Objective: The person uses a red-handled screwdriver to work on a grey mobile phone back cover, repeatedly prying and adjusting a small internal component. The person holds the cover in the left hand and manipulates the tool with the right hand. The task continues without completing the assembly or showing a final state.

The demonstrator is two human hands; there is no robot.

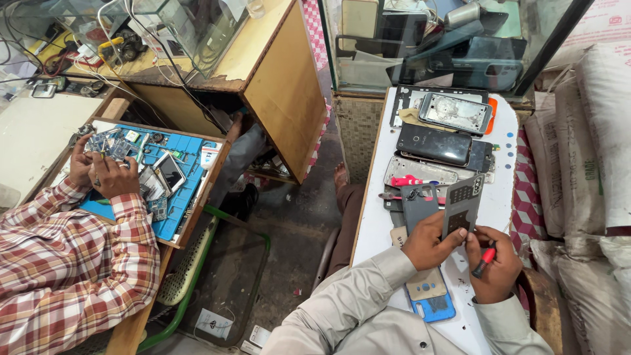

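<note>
Left hand (430,242) pinching the lower edge of a grey phone back panel (462,205), tilted upright toward the face for a clear look. Right hand (494,269) curled shut around a red-handled screwdriver (484,260), tip kept close below the panel. Stacked just beyond on the narrow white table (503,148): black smartphone (434,143), bare metal frames (crowded there). Blue case (434,306) near the table's near edge; little free room, sacks (591,164) hemming the right side.

On the white table (384,217), phones and back covers lie stacked beyond the hands, a glass case (460,46) stands behind, and sacks (591,151) sit right.
</note>
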